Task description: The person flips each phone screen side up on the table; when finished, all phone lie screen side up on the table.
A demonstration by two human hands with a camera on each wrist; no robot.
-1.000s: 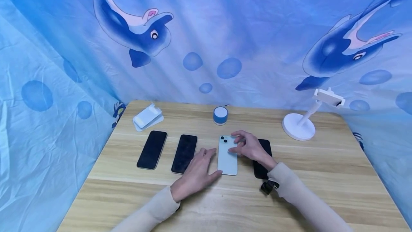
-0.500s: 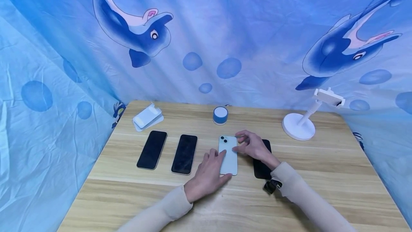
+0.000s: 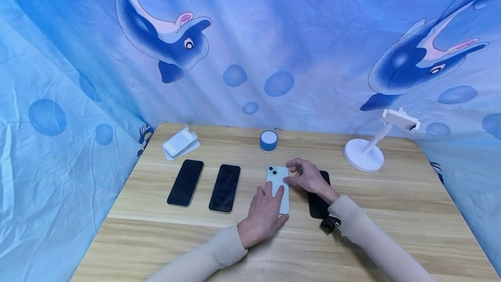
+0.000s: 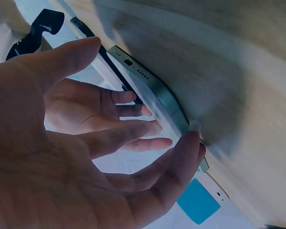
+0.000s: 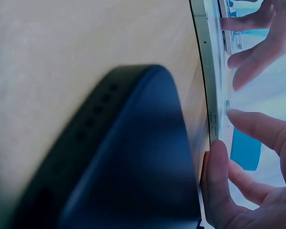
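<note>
- Pale mint-white phone [image 3: 284, 201], face down on the wood-grain tabletop [image 3: 407, 199], between a person's 2 hands. It has 2 dark camera lenses [image 3: 271, 168] at its far left corner. The left wrist view shows a charging slot [image 4: 128, 62] and small holes on its near end; fingers cover much of its back, so I cannot tell whether any lettering is printed there.
- Left hand [image 3: 264, 217]: fingers spread wide over the phone's back and left edge, thumb beside the near end. I cannot tell how many fingertips touch.
- Right hand [image 3: 307, 176]: fingers loosely bent, with a modest gap between thumb and fingertips, at the phone's far right corner. They do not wrap round it.
- 1 black phone [image 3: 318, 206] lies partly beneath the right hand and wrist; a small black device [image 3: 330, 224] sits at that wrist.
- 2 dark-screened phones lie left of the left hand: the outer phone [image 3: 185, 182] and the inner phone [image 3: 225, 188].
- Along the far side, left to right: a folded white stand [image 3: 178, 142], a blue-and-white cylinder [image 3: 268, 141] and a white stand with a round base [image 3: 364, 155].
- Behind hangs blue cloth [image 3: 328, 34] printed with dolphins [image 3: 172, 51] and bubbles [image 3: 278, 83].
</note>
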